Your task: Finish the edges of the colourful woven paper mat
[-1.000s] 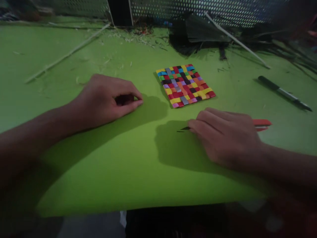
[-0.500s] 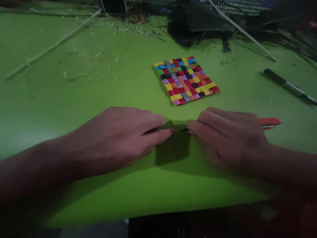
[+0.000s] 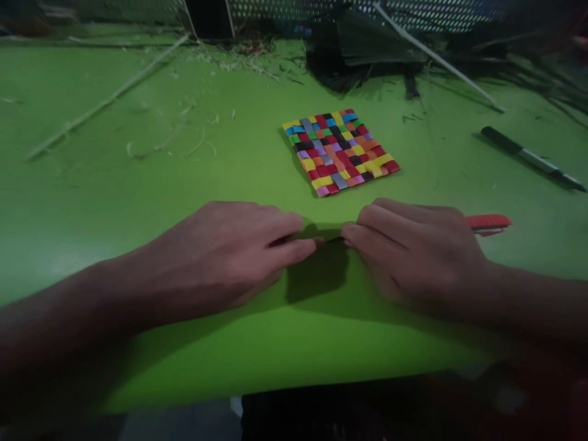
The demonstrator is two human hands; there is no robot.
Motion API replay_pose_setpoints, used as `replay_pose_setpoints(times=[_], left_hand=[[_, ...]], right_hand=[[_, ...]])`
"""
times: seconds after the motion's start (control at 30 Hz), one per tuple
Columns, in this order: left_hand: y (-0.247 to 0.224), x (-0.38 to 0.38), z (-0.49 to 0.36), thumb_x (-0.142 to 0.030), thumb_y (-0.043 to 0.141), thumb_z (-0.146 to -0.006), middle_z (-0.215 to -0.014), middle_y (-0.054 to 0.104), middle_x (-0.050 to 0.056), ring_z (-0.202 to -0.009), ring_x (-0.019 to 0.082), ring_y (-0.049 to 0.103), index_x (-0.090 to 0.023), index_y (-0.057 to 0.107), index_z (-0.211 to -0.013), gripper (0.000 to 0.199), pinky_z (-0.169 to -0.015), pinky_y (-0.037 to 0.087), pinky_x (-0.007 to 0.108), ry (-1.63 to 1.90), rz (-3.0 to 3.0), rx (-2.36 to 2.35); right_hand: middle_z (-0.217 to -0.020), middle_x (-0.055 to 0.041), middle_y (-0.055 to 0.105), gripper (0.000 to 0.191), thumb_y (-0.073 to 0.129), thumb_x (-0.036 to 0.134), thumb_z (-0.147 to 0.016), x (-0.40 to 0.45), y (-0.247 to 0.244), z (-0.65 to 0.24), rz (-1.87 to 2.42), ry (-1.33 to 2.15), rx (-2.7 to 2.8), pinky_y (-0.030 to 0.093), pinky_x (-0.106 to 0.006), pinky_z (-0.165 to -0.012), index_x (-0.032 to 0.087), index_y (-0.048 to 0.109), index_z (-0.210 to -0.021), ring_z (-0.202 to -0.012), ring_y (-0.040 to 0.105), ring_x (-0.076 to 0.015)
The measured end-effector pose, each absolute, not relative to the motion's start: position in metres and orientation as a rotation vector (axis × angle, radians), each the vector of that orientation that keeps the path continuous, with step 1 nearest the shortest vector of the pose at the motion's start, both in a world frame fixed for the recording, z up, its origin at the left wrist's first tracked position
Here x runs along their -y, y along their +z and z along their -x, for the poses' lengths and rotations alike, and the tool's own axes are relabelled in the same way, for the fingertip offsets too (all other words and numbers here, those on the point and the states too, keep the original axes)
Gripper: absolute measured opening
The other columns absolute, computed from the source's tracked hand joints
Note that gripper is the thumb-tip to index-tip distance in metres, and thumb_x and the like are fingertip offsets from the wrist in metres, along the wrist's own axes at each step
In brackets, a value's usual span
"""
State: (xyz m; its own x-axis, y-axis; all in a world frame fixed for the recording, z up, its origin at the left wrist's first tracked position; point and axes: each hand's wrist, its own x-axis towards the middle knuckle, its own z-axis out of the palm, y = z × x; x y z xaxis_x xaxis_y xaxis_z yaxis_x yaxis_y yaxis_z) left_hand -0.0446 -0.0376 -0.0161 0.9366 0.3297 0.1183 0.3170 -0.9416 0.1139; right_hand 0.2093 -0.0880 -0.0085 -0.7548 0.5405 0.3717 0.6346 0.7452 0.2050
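A thin dark strip [image 3: 334, 239] spans the small gap between my two hands, low over the green table [image 3: 257, 361]. On its left end, the thumb and fingers of my left hand [image 3: 234, 254] are pinched together. My right hand [image 3: 418, 254] is closed on the right end, its fingers curled. Just beyond the hands lies a flat woven square [image 3: 342, 153] of many-coloured strips. A red-handled tool [image 3: 489, 224] shows past my right hand, partly hidden behind it.
A dark pen-like tool [image 3: 533, 158] lies at the right. Long pale sticks [image 3: 108, 101] rest at the back left and back right. Shavings [image 3: 248, 58], a dark bundle [image 3: 367, 46] and dark strands line the back edge.
The view has shifted slightly, so the woven square and the tools appear a little further left. Both hands keep their grip, and the gap between them looks slightly narrower.
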Motion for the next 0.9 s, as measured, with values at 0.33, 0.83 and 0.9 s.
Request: replay_pose_setpoints(times=[0.33, 0.83, 0.9], left_hand=[[-0.0131, 0.0383, 0.0431, -0.021, 0.035, -0.099, -0.085, 0.063, 0.006, -0.072, 0.016, 0.055, -0.021, 0.062, -0.119, 0.034, -0.062, 0.040, 0.027, 0.163, -3.015, -0.496], [-0.0126, 0.0381, 0.0435, -0.022, 0.034, -0.101, -0.082, 0.063, 0.006, -0.070, 0.016, 0.056, -0.020, 0.063, -0.120, 0.035, -0.063, 0.041, 0.027, 0.175, -2.996, -0.494], [-0.0126, 0.0379, 0.0437, -0.023, 0.035, -0.101, -0.084, 0.063, 0.006, -0.071, 0.016, 0.056, -0.021, 0.063, -0.120, 0.034, -0.063, 0.040, 0.027, 0.176, -2.991, -0.497]], right_hand=[[-0.072, -0.0027, 0.058, 0.017, 0.051, 0.007, -0.089, 0.0873, -0.0106, -0.2089, 0.908, -0.500, 2.641, 0.032, -0.029, -0.054, 0.014, 0.065, -0.083, -0.064, 0.046, -0.0137], [-0.073, -0.0030, 0.059, 0.018, 0.050, 0.008, -0.090, 0.0889, -0.0107, -0.2097, 0.928, -0.532, 2.659, 0.032, -0.029, -0.055, 0.015, 0.066, -0.084, -0.065, 0.046, -0.0143], [-0.073, -0.0028, 0.059, 0.018, 0.051, 0.008, -0.089, 0.0882, -0.0110, -0.2098, 0.919, -0.527, 2.660, 0.032, -0.029, -0.055, 0.015, 0.066, -0.083, -0.065, 0.046, -0.0144]])
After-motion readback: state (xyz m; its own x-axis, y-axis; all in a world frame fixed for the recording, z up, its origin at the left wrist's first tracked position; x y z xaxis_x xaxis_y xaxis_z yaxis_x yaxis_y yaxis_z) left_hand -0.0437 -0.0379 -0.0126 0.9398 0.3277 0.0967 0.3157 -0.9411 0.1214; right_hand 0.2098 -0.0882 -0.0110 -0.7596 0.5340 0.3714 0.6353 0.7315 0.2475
